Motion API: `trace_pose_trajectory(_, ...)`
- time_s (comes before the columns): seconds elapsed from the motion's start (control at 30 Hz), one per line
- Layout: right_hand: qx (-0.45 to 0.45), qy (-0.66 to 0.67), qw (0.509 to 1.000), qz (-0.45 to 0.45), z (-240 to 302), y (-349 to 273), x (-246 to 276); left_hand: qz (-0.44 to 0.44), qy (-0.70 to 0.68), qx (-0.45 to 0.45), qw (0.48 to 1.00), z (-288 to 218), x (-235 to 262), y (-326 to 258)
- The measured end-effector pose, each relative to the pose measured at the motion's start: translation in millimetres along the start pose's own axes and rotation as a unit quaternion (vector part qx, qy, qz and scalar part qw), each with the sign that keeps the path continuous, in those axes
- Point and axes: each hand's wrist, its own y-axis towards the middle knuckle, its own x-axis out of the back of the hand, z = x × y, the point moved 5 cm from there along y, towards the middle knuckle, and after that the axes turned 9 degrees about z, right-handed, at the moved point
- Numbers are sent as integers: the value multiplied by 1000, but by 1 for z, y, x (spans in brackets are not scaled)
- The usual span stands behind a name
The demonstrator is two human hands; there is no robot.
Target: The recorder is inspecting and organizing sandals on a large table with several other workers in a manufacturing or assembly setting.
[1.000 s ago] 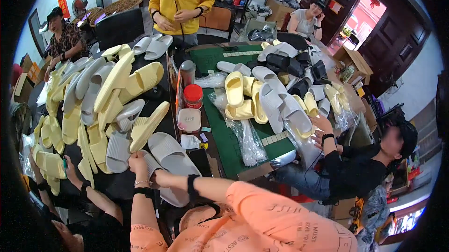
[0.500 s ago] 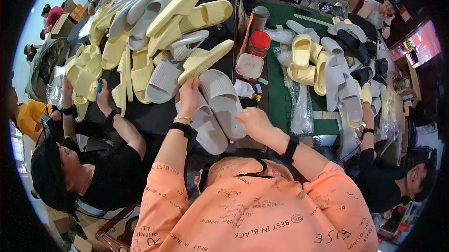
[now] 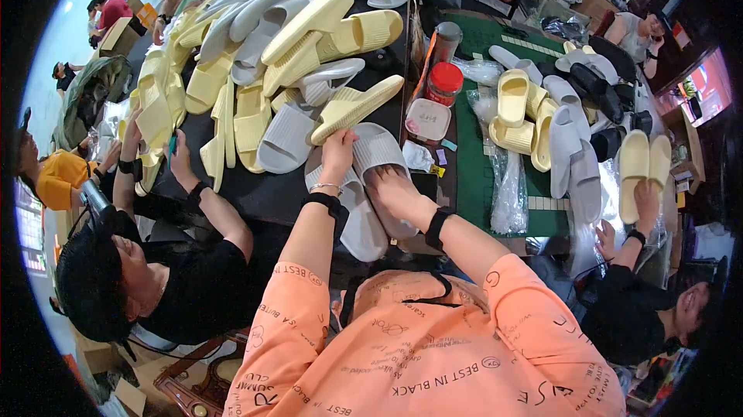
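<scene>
Two grey slippers lie side by side before me: the left slipper (image 3: 360, 220) and the right slipper (image 3: 379, 141), its ribbed strap uppermost. My left hand (image 3: 338, 155) is closed over the left slipper's strap end, beside the heel of a yellow slipper (image 3: 357, 110); what its fingers grip is hidden. Into the right slipper, just below its strap, reaches my right hand (image 3: 398, 193). Those fingers go down towards the toe in shadow, so their tips cannot be seen.
A large heap of yellow and grey slippers (image 3: 290, 132) rises beyond my hands. To its right stand a red-lidded jar (image 3: 444, 84) and a white-lidded tub (image 3: 428, 118). Green mat (image 3: 472, 185) holds more slippers and plastic bags. Co-workers sit left and right, handling yellow slippers.
My right hand has moved left, from beside the right slipper into it below the strap. My left hand stays near the same spot. At right, a co-worker's yellow pair now shows upright.
</scene>
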Motion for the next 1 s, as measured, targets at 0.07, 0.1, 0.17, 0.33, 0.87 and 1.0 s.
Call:
trace_pose_trajectory(0.07,-6,-8,1000,29,-2,8,-4,9,13,13,1000,3,-3,3)
trace_pose_trajectory(0.1,-11,-15,998,62,-1,12,-6,20,-11,10,1000,6,-5,5)
trace_pose_trajectory(0.17,25,-24,995,91,0,16,-2,47,-63,-13,997,13,-6,6)
trace_pose_trajectory(0.33,-57,71,983,161,-11,22,-2,51,-89,-57,993,4,-9,2)
trace_pose_trajectory(0.87,-121,462,874,-95,-23,78,4,-96,-382,-21,919,-15,21,-55)
trace_pose_trajectory(1.0,-72,417,905,-43,-10,81,8,-98,-348,0,932,-1,17,-54)
